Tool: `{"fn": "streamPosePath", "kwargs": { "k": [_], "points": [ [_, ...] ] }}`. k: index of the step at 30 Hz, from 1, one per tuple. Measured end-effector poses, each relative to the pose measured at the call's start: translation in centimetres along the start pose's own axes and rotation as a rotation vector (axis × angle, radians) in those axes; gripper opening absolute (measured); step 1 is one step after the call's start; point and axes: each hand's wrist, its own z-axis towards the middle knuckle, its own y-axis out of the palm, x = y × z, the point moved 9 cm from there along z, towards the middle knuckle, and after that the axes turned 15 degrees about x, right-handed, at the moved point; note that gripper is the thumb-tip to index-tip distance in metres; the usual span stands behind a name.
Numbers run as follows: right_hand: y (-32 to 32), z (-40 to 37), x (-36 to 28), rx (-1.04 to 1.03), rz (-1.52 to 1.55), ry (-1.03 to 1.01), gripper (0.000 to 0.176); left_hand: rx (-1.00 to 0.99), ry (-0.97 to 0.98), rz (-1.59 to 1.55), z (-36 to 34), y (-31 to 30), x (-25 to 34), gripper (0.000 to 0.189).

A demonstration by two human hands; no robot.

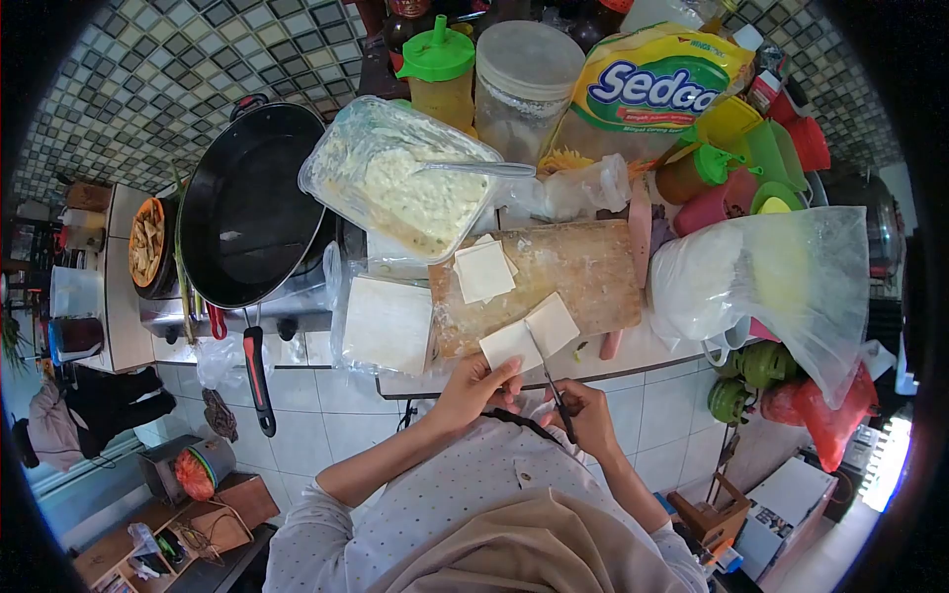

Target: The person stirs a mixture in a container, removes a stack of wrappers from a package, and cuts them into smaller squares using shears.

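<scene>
My left hand (474, 391) pinches the near left edge of a pale square dough wrapper (508, 345) at the front of the wooden cutting board (583, 259). My right hand (590, 419) is closed round the black handle of a pair of scissors (556, 387). Their blades reach across the middle of the wrapper, which is split along that line into a left and a right part. Smaller cut squares (484, 272) lie overlapping farther back on the board. Left of it, a stack of larger wrappers (386, 324) rests on its opened plastic.
A plastic tub (331, 163) of creamy filling with a spoon stands behind the board. To the left, a black pan (252, 203) sits on the stove, its handle jutting past the counter edge. Jars, an oil pouch (657, 84) and a plastic bag (702, 277) crowd the back and right.
</scene>
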Motion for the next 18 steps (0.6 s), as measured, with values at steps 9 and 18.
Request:
{"fn": "streamPosePath", "kwargs": {
  "k": [9, 18],
  "points": [
    [0.4, 1.2, -0.6, -0.002, 0.001, -0.067, 0.032, 0.019, -0.043, -0.030, -0.1, -0.2, -0.4, 0.024],
    [-0.1, 1.9, -0.2, 0.030, -0.073, -0.177, 0.025, 0.064, -0.088, -0.099, -0.2, -0.2, -0.1, 0.025]
  ]
}}
